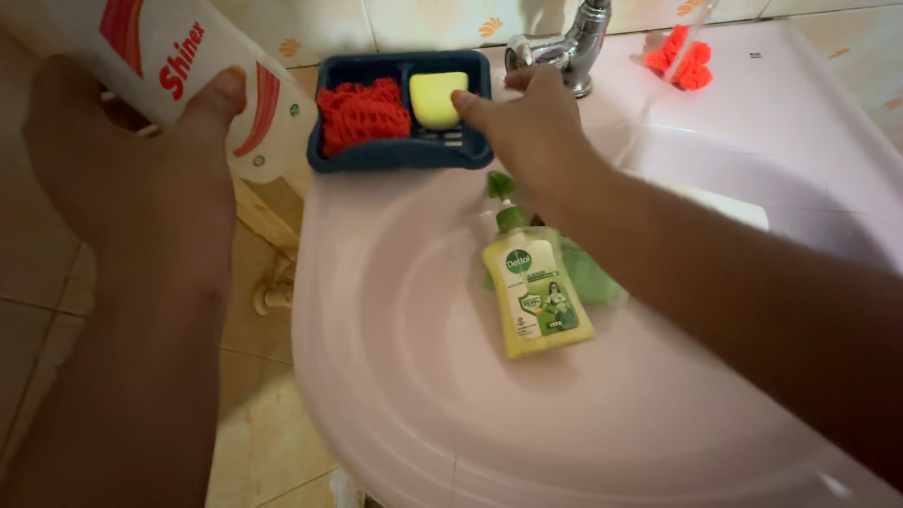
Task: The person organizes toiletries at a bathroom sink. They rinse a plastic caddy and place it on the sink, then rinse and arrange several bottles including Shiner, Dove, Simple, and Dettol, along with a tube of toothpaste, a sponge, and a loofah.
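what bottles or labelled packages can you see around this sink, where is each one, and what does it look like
White bottle: held up in the left hand, left of the sink; white plastic with red curved stripes and red lettering.
Soap dispenser: lying on its back in the pink basin, under the right forearm; yellow-green bottle, green pump, green and white label with a small picture.
No signs or screens are in view.
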